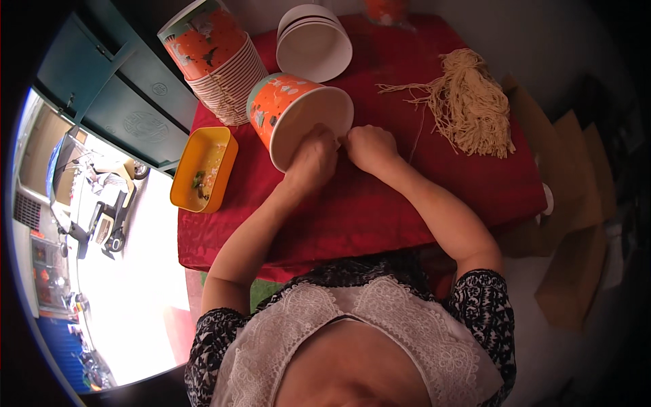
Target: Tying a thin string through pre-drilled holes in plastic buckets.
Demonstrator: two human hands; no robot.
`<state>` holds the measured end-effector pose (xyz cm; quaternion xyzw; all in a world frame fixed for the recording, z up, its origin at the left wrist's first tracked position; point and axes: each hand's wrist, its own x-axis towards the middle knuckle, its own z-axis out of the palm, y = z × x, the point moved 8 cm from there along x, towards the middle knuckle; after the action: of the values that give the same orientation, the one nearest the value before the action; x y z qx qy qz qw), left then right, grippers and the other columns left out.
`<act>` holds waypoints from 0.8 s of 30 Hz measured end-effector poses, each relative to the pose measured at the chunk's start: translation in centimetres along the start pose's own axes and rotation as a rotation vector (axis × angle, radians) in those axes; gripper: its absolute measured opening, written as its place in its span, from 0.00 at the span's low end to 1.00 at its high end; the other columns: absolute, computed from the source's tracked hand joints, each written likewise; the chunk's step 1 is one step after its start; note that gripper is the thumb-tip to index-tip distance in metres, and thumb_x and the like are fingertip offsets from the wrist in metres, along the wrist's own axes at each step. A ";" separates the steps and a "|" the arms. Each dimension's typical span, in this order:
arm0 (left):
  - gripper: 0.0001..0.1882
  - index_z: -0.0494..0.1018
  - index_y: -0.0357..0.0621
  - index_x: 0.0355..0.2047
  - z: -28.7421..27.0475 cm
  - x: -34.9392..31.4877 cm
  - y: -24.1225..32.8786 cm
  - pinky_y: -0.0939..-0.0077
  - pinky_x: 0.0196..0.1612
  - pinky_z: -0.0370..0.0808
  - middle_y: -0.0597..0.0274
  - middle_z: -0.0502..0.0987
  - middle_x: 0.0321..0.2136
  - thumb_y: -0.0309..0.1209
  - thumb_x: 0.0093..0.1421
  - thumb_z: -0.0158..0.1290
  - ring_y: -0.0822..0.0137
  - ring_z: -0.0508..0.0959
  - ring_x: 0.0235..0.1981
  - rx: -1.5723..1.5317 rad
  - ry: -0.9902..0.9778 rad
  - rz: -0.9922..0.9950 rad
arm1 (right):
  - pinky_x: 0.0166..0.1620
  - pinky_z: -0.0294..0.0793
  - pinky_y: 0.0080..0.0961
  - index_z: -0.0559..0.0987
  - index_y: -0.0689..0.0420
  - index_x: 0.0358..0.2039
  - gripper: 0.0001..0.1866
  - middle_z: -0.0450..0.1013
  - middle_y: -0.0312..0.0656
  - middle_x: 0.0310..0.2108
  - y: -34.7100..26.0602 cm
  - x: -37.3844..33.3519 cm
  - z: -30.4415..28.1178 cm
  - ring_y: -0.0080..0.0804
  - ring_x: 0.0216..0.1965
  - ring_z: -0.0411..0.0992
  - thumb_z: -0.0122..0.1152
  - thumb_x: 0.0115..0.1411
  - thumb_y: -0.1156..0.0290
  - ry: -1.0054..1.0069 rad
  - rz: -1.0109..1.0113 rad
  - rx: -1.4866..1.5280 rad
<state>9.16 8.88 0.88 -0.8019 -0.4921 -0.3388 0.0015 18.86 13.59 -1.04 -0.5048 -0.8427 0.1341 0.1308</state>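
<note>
An orange paper bucket (270,108) with a printed pattern and white inside lies tilted on the red-covered table, its mouth facing me. My left hand (314,157) is closed at the lower part of the mouth, its fingertips in front of the white inside. Just right of the rim, my right hand (370,144) is closed too, its fingers almost meeting those of the left. What the fingertips pinch is too small to make out. A thin strand (418,132) lies on the cloth beyond the right hand. Farther right rests a loose bundle of cream strings (478,108).
Nested orange buckets (227,71) stand at the back left, with white-mouthed buckets (314,51) beside them. A yellow plastic tray (178,182) with small bits inside sits at the table's left edge. Cardboard boxes (573,278) stand right of the red tablecloth (380,210). A doorway opens left.
</note>
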 end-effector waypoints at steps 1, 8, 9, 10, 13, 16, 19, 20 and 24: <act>0.04 0.72 0.32 0.27 -0.2 0.0 0.1 0.54 0.38 0.72 0.40 0.73 0.30 0.21 0.50 0.51 0.44 0.75 0.32 -0.113 0.034 0.009 | 0.32 0.79 0.40 0.83 0.56 0.28 0.12 0.79 0.48 0.27 0.0 0.0 0.0 0.45 0.31 0.79 0.56 0.60 0.63 -0.001 -0.001 0.003; 0.06 0.74 0.32 0.32 0.7 -0.4 -2.5 0.68 0.37 0.73 0.52 0.76 0.29 0.23 0.57 0.50 0.58 0.76 0.32 -0.401 0.042 -0.213 | 0.33 0.79 0.40 0.83 0.58 0.27 0.10 0.79 0.49 0.27 -0.3 0.1 0.1 0.45 0.30 0.79 0.55 0.58 0.68 -0.070 0.003 0.036; 0.07 0.74 0.32 0.30 1.0 -0.5 -3.4 0.68 0.34 0.72 0.54 0.76 0.26 0.26 0.57 0.50 0.61 0.75 0.28 -0.513 0.031 -0.386 | 0.33 0.79 0.40 0.82 0.58 0.27 0.10 0.79 0.49 0.27 -0.3 0.2 0.1 0.45 0.30 0.79 0.55 0.58 0.68 -0.064 -0.003 0.042; 0.09 0.74 0.32 0.28 1.4 -0.9 -4.2 0.67 0.30 0.72 0.56 0.75 0.22 0.28 0.57 0.51 0.64 0.74 0.23 -0.623 0.019 -0.560 | 0.33 0.79 0.40 0.82 0.58 0.27 0.10 0.79 0.49 0.27 -0.2 0.2 0.1 0.45 0.30 0.79 0.55 0.58 0.68 -0.068 -0.001 0.041; 0.10 0.75 0.33 0.29 1.8 -1.3 -4.5 0.71 0.29 0.72 0.61 0.74 0.19 0.30 0.58 0.50 0.70 0.73 0.22 -0.779 -0.086 -0.746 | 0.33 0.78 0.41 0.82 0.59 0.27 0.11 0.79 0.49 0.27 -0.2 0.2 0.1 0.46 0.30 0.79 0.54 0.58 0.68 -0.079 0.008 0.036; 0.10 0.75 0.34 0.31 1.4 -1.0 -3.1 0.78 0.23 0.65 0.63 0.72 0.21 0.30 0.60 0.49 0.75 0.68 0.20 -0.770 -0.095 -0.795 | 0.33 0.78 0.42 0.82 0.59 0.27 0.11 0.78 0.49 0.27 -0.3 0.1 -0.1 0.46 0.30 0.79 0.54 0.58 0.68 -0.055 -0.021 0.029; 0.10 0.75 0.34 0.31 1.7 -0.6 -4.0 0.77 0.22 0.65 0.64 0.72 0.20 0.31 0.60 0.49 0.74 0.68 0.18 -0.617 -0.076 -0.662 | 0.33 0.77 0.42 0.82 0.59 0.27 0.11 0.78 0.50 0.27 -0.4 0.0 -0.1 0.47 0.31 0.78 0.54 0.58 0.68 -0.083 -0.025 0.014; 0.10 0.75 0.34 0.31 2.1 -0.9 -4.4 0.77 0.22 0.65 0.64 0.72 0.20 0.31 0.60 0.49 0.74 0.68 0.18 -0.619 -0.070 -0.666 | 0.34 0.77 0.43 0.82 0.59 0.27 0.11 0.78 0.50 0.27 -0.5 0.0 0.1 0.48 0.30 0.78 0.53 0.58 0.68 -0.080 -0.054 0.000; 0.12 0.74 0.33 0.28 2.1 -0.4 -4.4 0.73 0.22 0.71 0.54 0.75 0.21 0.31 0.61 0.50 0.71 0.74 0.19 -0.543 -0.097 -0.581 | 0.34 0.76 0.44 0.80 0.60 0.28 0.11 0.77 0.51 0.26 0.1 -0.2 -0.5 0.51 0.30 0.77 0.53 0.59 0.68 0.059 -0.209 0.217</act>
<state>6.71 11.48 -2.40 -0.6156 -0.5904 -0.4047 -0.3298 19.22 13.46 -0.59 -0.4010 -0.8670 0.1952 0.2225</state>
